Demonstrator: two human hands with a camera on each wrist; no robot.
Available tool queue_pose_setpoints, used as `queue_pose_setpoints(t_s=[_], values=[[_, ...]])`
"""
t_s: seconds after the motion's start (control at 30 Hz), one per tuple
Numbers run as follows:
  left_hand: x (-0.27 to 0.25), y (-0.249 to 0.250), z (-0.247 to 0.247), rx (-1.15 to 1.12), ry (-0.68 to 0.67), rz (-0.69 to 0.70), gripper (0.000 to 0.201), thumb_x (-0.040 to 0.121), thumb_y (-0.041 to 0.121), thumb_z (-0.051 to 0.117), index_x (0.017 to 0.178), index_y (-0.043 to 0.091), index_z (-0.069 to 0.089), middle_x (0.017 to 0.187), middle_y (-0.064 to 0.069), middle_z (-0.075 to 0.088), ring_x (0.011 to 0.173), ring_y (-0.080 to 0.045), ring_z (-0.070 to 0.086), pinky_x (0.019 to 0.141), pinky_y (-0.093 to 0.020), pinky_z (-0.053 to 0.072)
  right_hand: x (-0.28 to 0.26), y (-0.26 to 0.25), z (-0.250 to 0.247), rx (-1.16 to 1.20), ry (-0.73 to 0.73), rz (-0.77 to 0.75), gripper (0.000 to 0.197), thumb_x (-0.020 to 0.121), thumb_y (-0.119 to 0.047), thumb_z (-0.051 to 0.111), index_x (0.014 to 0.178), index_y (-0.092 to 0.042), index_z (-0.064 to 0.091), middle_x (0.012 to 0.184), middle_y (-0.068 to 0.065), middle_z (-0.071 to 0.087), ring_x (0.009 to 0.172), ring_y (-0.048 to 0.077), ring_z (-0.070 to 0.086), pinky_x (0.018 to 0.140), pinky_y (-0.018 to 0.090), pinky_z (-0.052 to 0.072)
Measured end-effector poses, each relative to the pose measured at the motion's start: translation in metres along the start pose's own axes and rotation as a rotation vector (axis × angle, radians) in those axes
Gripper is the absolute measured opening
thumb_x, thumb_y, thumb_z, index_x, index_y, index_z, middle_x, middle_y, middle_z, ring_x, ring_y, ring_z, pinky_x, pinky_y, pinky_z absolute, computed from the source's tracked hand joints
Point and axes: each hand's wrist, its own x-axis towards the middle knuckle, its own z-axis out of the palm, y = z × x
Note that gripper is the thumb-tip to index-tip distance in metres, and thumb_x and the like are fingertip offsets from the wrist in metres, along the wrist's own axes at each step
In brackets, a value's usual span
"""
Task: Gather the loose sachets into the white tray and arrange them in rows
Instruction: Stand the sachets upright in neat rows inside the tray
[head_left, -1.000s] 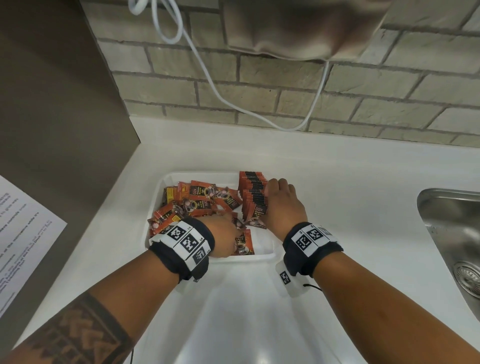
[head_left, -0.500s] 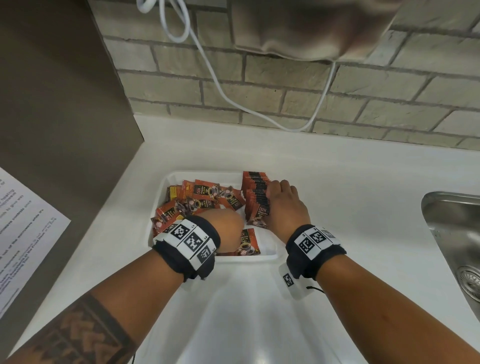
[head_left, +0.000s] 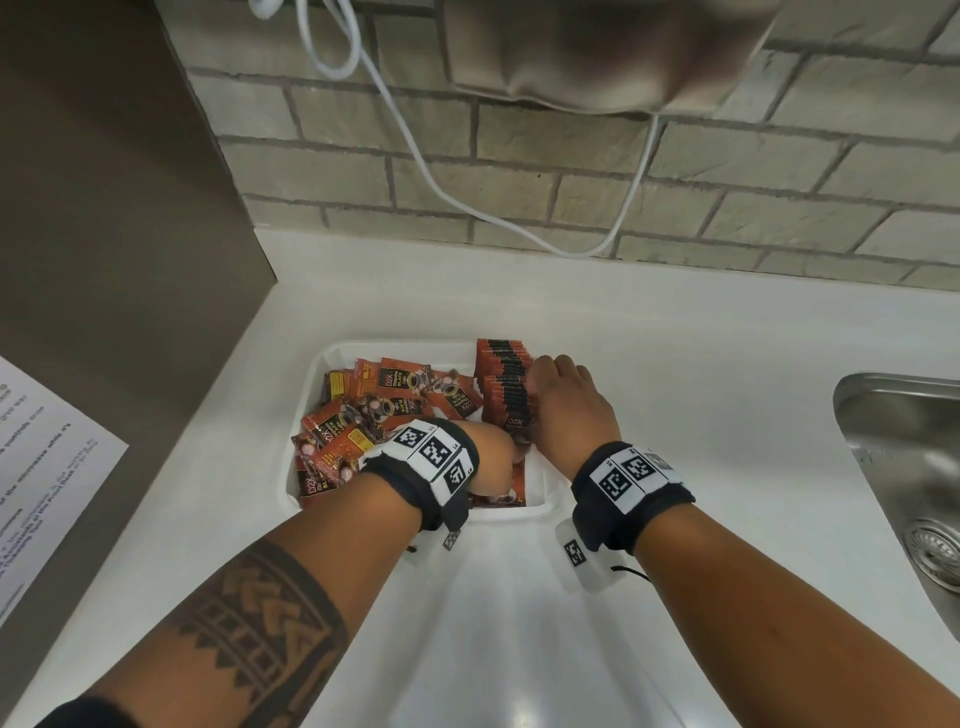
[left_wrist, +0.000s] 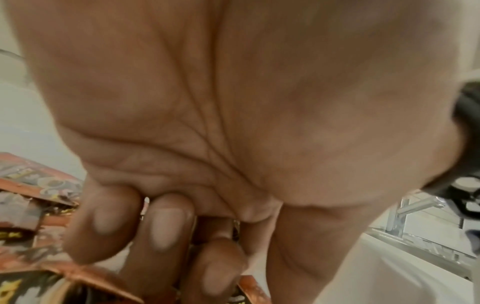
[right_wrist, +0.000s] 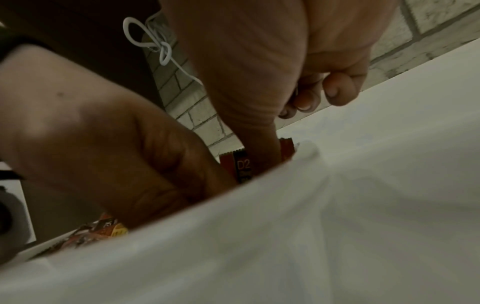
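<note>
White countertop (head_left: 675, 364) is running along a brick wall (head_left: 571, 171), with a steel sink (head_left: 904, 467) well to the right of the right hand (head_left: 566, 405). Sitting on it is the white tray (head_left: 332, 353). That right hand is pressing its curled fingers against the row of upright sachets (head_left: 506, 384) standing just left of it, at the tray's right side. Beside it, the left hand (head_left: 491, 460) is reaching down over the tray's near end, fingers (left_wrist: 166, 230) curling onto a sachet; whether it is actually gripping one I cannot tell. Left of that hand, loose sachets (head_left: 363, 415) are lying jumbled in the tray.
</note>
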Motion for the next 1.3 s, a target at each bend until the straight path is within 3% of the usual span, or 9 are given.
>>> queue_pose_setpoints(t_s=[0.07,0.23,0.5,0.7,0.9,1.03,1.17,1.23,1.3], values=[[0.001,-0.001,-0.001,-0.022,-0.001,-0.017,0.062,0.104,0.023,0.044,0.161,0.017,0.020,0.145,-0.013,0.050,0.126,-0.029,0.052,0.093,-0.033,0.043,-0.002,0.001,-0.002,0.016,-0.004,-0.004,0.055,0.078,-0.027,0.078,0.121,-0.013,0.047,0.116,0.006,0.051,0.105,0.025,0.050,0.074,0.036,0.049],[-0.001,-0.002,0.000,-0.025,0.000,-0.021,0.061,0.105,0.024,0.042,0.161,0.019,0.018,0.149,-0.013,0.047,0.130,-0.030,0.050,0.102,-0.036,0.042,-0.003,0.000,-0.004,0.034,-0.020,0.001,0.060,0.075,-0.029,0.081,0.121,-0.013,0.046,0.116,0.006,0.051,0.105,0.024,0.049,0.073,0.035,0.047],[-0.008,-0.007,-0.004,-0.020,0.005,-0.002,0.052,0.107,0.026,0.039,0.158,0.016,0.031,0.144,-0.013,0.051,0.125,-0.029,0.053,0.094,-0.031,0.042,0.000,-0.001,-0.002,0.040,-0.019,0.018,0.057,0.078,-0.031,0.078,0.121,-0.014,0.045,0.116,0.006,0.051,0.105,0.024,0.050,0.075,0.036,0.049],[-0.012,-0.011,-0.003,-0.062,-0.002,-0.022,0.051,0.106,0.027,0.039,0.156,0.015,0.035,0.146,-0.013,0.051,0.128,-0.029,0.053,0.106,-0.037,0.045,0.000,-0.001,-0.003,0.055,-0.033,0.029,0.058,0.080,-0.032,0.077,0.125,-0.016,0.045,0.119,0.005,0.052,0.110,0.024,0.050,0.082,0.038,0.051],[-0.025,-0.013,-0.009,-0.114,0.034,0.007,0.048,0.107,0.028,0.038,0.152,0.014,0.043,0.136,-0.012,0.059,0.117,-0.026,0.058,0.092,-0.029,0.045,-0.008,-0.004,-0.008,0.084,-0.028,0.029,0.056,0.077,-0.031,0.079,0.119,-0.017,0.044,0.114,0.003,0.051,0.106,0.023,0.050,0.079,0.038,0.050],[-0.040,-0.032,-0.003,-0.148,0.087,-0.007,0.043,0.107,0.035,0.040,0.142,0.018,0.057,0.136,-0.004,0.062,0.118,-0.021,0.059,0.106,-0.035,0.046,-0.020,-0.005,-0.019,0.141,0.019,0.014,0.043,0.079,-0.027,0.077,0.111,-0.018,0.049,0.107,0.000,0.051,0.096,0.020,0.050,0.070,0.031,0.042],[-0.053,-0.044,0.004,-0.120,0.094,-0.017,0.041,0.105,0.024,0.042,0.144,0.027,0.056,0.139,-0.002,0.058,0.104,-0.017,0.055,0.098,-0.028,0.045,-0.044,-0.020,-0.034,0.151,0.003,-0.040,0.012,0.090,-0.016,0.064,0.101,-0.015,0.060,0.093,0.000,0.055,0.080,0.020,0.057,0.060,0.023,0.038],[-0.052,-0.048,0.009,-0.083,0.108,-0.002,0.047,0.103,0.019,0.044,0.147,0.035,0.051,0.143,-0.003,0.047,0.116,-0.021,0.049,0.102,-0.031,0.041,-0.056,-0.034,-0.032,0.098,-0.117,-0.073,0.008,0.091,-0.011,0.055,0.093,-0.015,0.062,0.085,-0.001,0.057,0.071,0.017,0.056,0.056,0.020,0.036],[-0.049,-0.050,0.013,-0.041,0.094,0.004,0.058,0.097,0.014,0.048,0.150,0.037,0.044,0.152,-0.002,0.035,0.137,-0.029,0.034,0.113,-0.045,0.036,-0.064,-0.048,-0.023,0.056,-0.260,-0.065,0.015,0.092,-0.012,0.050,0.097,-0.013,0.063,0.085,0.000,0.057,0.069,0.018,0.052,0.059,0.023,0.040]])
